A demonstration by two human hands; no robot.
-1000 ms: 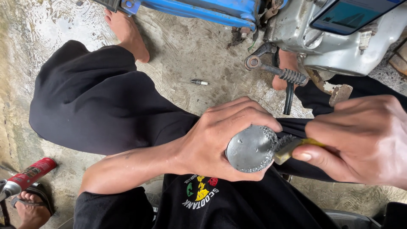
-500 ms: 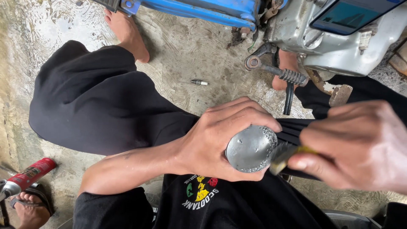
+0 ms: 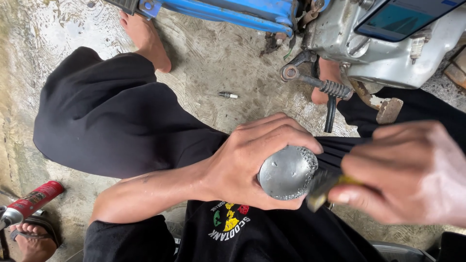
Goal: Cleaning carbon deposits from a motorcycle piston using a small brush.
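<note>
Above both hands, blue-framed motorbike with grey metal engine casing (image 3: 374,58), a ribbed black foot peg (image 3: 335,89) jutting out beneath. Under the hands, black trousers (image 3: 107,116) over bent knees. Left hand (image 3: 252,160) curled tight around a round grey metal piston (image 3: 287,172), crown facing up, fingers wrapped over its far edge. Right hand (image 3: 412,174) closed on a yellow-handled scraping tool (image 3: 323,184), blurred, tip touching the crown's right rim. Far left of the hands, red spray can (image 3: 31,201). Beyond the left knuckles, small spark plug (image 3: 228,95) on concrete.
</note>
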